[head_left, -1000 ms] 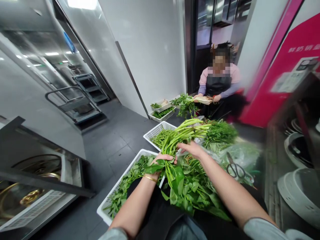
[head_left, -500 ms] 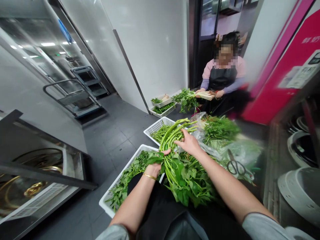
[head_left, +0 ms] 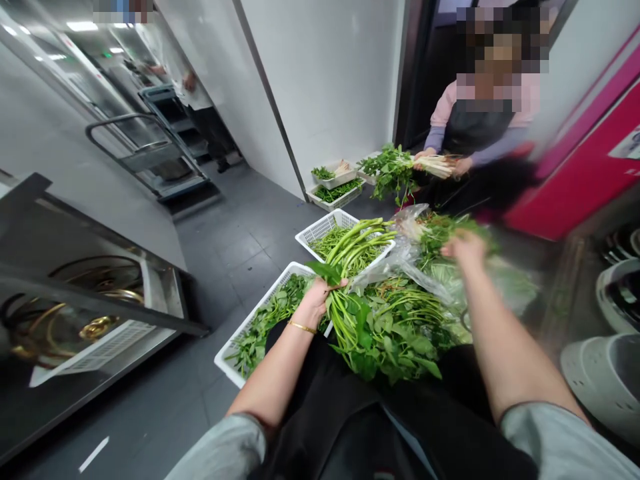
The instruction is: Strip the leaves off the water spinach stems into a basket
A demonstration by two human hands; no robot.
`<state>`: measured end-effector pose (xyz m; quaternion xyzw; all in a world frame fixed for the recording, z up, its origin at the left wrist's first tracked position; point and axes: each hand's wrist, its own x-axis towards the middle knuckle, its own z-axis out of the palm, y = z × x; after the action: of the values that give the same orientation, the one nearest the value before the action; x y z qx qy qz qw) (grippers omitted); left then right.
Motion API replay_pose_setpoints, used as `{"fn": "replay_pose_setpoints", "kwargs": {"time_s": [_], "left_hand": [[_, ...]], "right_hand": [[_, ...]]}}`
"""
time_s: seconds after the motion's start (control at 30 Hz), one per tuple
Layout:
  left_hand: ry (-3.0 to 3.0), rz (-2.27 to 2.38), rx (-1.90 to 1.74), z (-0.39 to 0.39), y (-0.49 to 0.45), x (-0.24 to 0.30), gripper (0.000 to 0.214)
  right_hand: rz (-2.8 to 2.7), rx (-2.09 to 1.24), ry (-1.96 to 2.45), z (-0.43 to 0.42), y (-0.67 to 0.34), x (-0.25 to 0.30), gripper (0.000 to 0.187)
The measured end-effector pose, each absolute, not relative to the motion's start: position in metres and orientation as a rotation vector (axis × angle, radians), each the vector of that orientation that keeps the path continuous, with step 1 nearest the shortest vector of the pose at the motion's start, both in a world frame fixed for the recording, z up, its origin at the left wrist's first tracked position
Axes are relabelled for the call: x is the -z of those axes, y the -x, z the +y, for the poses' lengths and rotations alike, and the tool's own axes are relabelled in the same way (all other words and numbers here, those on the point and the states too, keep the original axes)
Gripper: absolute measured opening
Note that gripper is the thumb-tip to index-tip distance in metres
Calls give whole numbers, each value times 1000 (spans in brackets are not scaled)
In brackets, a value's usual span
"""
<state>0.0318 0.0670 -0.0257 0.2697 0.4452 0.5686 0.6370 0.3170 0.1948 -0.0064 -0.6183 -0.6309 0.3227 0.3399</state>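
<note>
Wrapping the left hand (head_left: pixel 315 303) around leafy green stems (head_left: pixel 337 320).

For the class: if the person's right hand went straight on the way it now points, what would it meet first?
The right hand would probably meet the leafy greens just ahead of it first, though blur makes the depth uncertain.

Four white plastic baskets (head_left: pixel 260 313) sit on the floor (head_left: pixel 225 280), perhaps a fifth by the far wall. There is one bunch of greens (head_left: pixel 380 340), one left hand (head_left: pixel 315 303), one right hand (head_left: pixel 465 248), one seated co-worker (head_left: pixel 475 127), one distant person (head_left: pixel 193 100) and one metal cart (head_left: pixel 160 157).
</note>
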Motion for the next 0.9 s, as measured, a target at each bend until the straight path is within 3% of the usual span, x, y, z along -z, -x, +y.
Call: {"fn": "replay_pose_setpoints", "kwargs": {"time_s": [0.13,0.2,0.3,0.43,0.57,0.67,0.8,0.9], "left_hand": [[-693,1112,-1340,72,-38,31,37],[-828,1213,-1436,74,-54,34,41],[-997,1394,-1480,68,-83,36,47],[-1136,1238,-1333,53,-91,23,63],[-1140,953,-1398,48,-48,-1,80],[-1108,970,-1444,48,-26,-3,69],[-1383,885,-1120,50,-50,15,73],[-1362,834,-1010,56,-70,30,53]], "right_hand": [[-1803,-980,1570,155,-284,4,83],[-1825,-1196,1385,133,-247,7,72],[-1410,-1608,1004,117,-201,10,48],[-796,-1736,821,126,-196,1,21],[-581,-1770,716,137,-230,-23,15],[-506,-1769,689,132,-240,-40,15],[-528,-1865,690,120,-217,-42,15],[-672,-1865,690,117,-201,-32,12]]}}
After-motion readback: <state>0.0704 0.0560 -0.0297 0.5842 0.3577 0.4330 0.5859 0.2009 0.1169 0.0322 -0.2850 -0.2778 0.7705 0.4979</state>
